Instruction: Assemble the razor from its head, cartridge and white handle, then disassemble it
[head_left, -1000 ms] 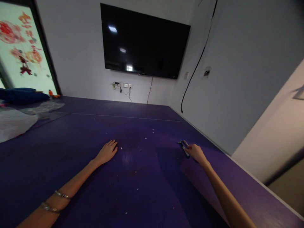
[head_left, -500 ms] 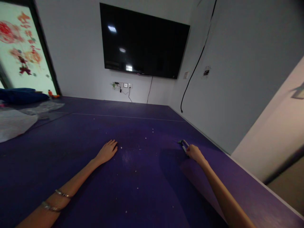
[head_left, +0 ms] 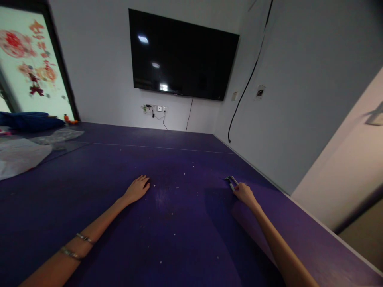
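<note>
My left hand [head_left: 137, 189] lies palm down on the purple table surface [head_left: 185, 215], fingers stretched out and nothing in it. Two metal bracelets circle that forearm. A small white crumb [head_left: 154, 185] lies just right of its fingertips. Over on the right, my right hand [head_left: 244, 193] pinches a small two-handled metal tool that looks like pliers [head_left: 231, 186]. Its head points left, away from the fingers, at or just above the surface. The handle ends are hidden in the hand, and I cannot make out the tool's exact kind.
White specks dot the purple surface. Crumpled clear plastic [head_left: 26, 153] and dark blue cloth [head_left: 32, 120] lie at the far left. A television [head_left: 182, 56] hangs on the back wall above sockets [head_left: 159, 108]. A black cable [head_left: 247, 83] dangles along the right wall.
The view has shifted slightly. Both hands stay nearly in place, the left flat on the surface and the right still gripping the plier-like tool.
</note>
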`<state>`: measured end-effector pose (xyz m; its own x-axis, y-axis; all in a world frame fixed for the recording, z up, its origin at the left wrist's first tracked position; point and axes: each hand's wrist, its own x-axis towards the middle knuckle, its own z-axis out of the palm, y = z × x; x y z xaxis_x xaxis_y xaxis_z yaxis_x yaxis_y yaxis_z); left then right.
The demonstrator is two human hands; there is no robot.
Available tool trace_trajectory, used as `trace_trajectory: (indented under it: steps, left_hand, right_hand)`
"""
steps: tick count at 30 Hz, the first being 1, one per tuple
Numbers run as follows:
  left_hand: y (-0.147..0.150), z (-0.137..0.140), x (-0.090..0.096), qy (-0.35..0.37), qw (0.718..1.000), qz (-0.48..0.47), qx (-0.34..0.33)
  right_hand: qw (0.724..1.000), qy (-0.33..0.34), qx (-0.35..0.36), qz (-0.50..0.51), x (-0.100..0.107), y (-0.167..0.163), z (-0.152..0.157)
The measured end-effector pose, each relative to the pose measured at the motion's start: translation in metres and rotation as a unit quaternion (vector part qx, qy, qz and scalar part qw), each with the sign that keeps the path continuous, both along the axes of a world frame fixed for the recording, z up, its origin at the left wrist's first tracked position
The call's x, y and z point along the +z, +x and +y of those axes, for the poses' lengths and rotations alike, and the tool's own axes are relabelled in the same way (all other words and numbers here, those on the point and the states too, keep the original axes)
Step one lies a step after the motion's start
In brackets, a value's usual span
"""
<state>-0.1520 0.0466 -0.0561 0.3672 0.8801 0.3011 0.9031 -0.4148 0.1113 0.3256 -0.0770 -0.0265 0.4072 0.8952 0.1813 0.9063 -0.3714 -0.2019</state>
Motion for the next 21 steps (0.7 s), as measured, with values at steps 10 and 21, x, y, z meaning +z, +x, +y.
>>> trace_trajectory:
  steps: [10, 21]
  left_hand:
    - [0.085, -0.025, 0.061, 0.015, 0.974, -0.206, -0.091]
    - [0.191, -0.043, 0.048, -0.346, 0.841, -0.396, -0.128]
  right_hand:
    - [0.997, 0.048, 0.047, 0.043, 0.026, -0.053, 0.01]
    - [0.981, 0.077, 0.174, 0.045, 0.048, -0.153, 0.011]
